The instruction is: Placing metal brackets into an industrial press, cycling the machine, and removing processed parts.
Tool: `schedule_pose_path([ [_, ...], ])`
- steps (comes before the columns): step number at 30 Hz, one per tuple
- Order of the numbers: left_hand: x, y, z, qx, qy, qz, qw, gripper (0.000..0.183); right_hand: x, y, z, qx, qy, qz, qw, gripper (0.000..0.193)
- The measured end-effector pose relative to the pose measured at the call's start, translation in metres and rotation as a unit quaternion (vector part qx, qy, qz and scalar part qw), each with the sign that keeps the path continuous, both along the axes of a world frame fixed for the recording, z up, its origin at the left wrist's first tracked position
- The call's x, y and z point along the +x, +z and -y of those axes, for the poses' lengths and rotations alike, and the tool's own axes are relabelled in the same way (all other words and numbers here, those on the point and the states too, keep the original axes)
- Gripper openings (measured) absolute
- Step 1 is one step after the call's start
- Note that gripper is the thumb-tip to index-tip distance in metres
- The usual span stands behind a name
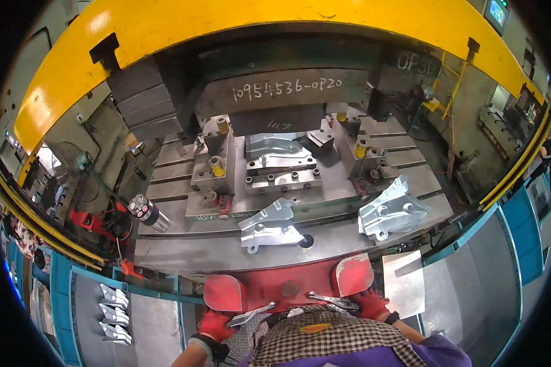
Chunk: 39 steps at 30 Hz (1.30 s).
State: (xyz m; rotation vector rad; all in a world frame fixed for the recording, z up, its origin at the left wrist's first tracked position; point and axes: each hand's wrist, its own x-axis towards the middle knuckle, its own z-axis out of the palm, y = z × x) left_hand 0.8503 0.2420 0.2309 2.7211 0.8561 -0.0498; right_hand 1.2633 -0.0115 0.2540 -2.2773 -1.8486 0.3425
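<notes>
In the head view, take the red console point(288, 278) as your landmark, with its two rounded red guards point(223, 292). Your left hand point(216, 324), gloved in red, is at its near left and your right hand point(371, 304), gloved alike, at its right. Two long silver tools point(251, 314) lie at its near edge, one meeting each hand; you cannot tell whether the fingers grip them or rest loosely. Beyond the console, two groups of bright metal parts point(269, 226) sit on the press bed point(177, 252), one centre, one right; their layers are hard to count. One similar part point(280, 147) shows in the die farther back, among four yellow-topped posts point(217, 166). Left of the console, three small parts point(115, 314) line a worktop point(156, 318). White handwritten characters mark the dark upper die point(220, 95) beyond it; the labels on one silver cylinder point(148, 213), far left, are too small to read
</notes>
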Motion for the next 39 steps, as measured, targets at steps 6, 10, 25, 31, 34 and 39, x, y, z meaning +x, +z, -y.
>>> schedule_pose_path([
  [6,0.012,-0.003,-0.008,-0.024,0.007,-0.008,1.0,0.059,0.017,-0.049,-0.012,-0.017,0.046,-0.046,0.998,0.041],
  [10,0.022,0.01,-0.012,-0.012,-0.014,-0.034,0.999,0.059,0.016,-0.04,-0.011,0.038,0.045,-0.075,0.995,0.038],
  [25,0.018,0.005,-0.012,0.013,-0.056,-0.025,0.998,0.057,0.013,-0.042,-0.011,0.017,0.031,-0.072,0.997,0.051],
  [31,0.016,0.014,-0.006,-0.052,-0.006,0.012,0.999,0.055,0.019,-0.05,-0.007,-0.009,0.022,-0.116,0.993,0.055],
  [34,0.02,0.04,0.004,-0.244,0.079,0.019,0.966,0.054,0.02,-0.03,0.001,-0.062,-0.008,-0.148,0.987,0.055],
  [39,0.092,0.099,-0.039,-0.474,-0.037,0.293,0.83,0.048,0.012,0.009,0.011,-0.041,-0.055,-0.22,0.973,0.051],
])
